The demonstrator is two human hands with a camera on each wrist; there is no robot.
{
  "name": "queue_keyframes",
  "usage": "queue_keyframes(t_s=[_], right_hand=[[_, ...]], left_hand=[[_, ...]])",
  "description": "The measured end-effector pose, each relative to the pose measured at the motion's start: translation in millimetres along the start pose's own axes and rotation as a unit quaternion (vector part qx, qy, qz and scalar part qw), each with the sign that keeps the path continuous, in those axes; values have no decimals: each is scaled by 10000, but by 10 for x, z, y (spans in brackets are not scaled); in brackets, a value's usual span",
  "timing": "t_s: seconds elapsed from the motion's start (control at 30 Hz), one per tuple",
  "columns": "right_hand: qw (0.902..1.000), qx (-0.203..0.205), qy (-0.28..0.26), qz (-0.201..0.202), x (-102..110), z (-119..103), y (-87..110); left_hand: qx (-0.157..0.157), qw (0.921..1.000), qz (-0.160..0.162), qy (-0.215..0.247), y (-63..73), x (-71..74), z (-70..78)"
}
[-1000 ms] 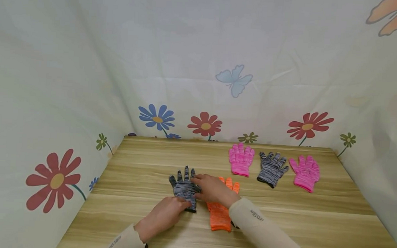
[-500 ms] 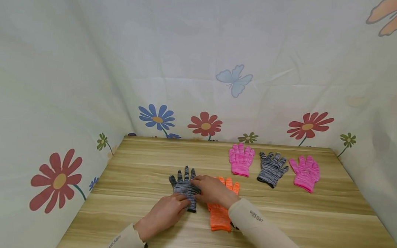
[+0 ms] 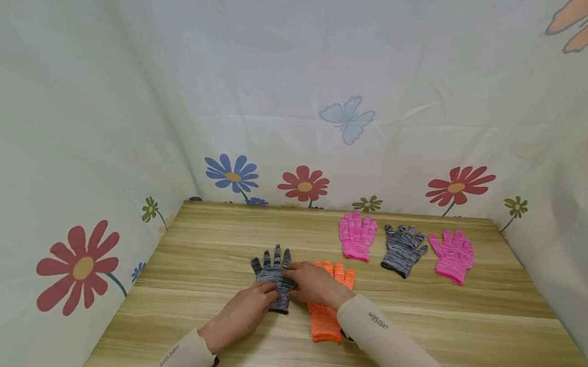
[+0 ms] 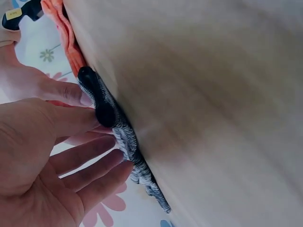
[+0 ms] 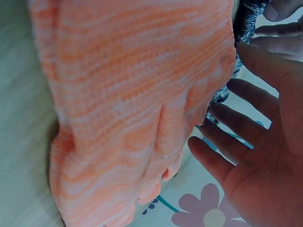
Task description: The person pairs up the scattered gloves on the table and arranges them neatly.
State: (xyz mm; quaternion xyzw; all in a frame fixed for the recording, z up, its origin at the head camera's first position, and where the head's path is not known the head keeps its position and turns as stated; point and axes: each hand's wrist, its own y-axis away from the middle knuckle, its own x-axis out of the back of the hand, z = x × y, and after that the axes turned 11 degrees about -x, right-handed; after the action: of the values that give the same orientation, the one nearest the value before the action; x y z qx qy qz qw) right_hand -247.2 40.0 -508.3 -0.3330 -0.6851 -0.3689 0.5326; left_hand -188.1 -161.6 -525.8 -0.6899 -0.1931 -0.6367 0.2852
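A grey-and-black knit glove lies flat on the table, its fingers pointing away from me. My left hand rests on its lower left part near the cuff. In the left wrist view, the thumb and fairly straight fingers touch the glove's fabric. From the right, my right hand reaches over an orange glove and touches the grey glove's right side with its fingertips. In the right wrist view, its fingers are extended and spread. Part of the orange glove is hidden beneath the right hand and wrist.
At the back right lie a pink glove, another grey glove and a second pink glove, spaced apart in a row. Flower-printed white cloth encloses the wooden table at the back and sides.
My left hand's fingers have shifted slightly up the grey glove from its cuff. The glove's cuff has moved a little to the left. My right hand has stayed nearly still.
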Motion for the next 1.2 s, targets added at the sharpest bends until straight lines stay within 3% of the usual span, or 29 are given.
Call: queue_keyframes(t_s=[0.17, 0.47, 0.73, 1.2], right_hand=[[9999, 54, 52, -79, 9, -27, 6], [9999, 146, 45, -9, 17, -70, 49], [9986, 312, 331, 281, 20, -144, 108], [9987, 328, 378, 98, -15, -217, 166]], left_hand=[[79, 9997, -107, 208, -10, 49, -23], [295, 9934, -694, 863, 48, 94, -83], [370, 9900, -867, 1045, 73, 99, -117], [391, 9873, -1089, 1093, 106, 120, -151]])
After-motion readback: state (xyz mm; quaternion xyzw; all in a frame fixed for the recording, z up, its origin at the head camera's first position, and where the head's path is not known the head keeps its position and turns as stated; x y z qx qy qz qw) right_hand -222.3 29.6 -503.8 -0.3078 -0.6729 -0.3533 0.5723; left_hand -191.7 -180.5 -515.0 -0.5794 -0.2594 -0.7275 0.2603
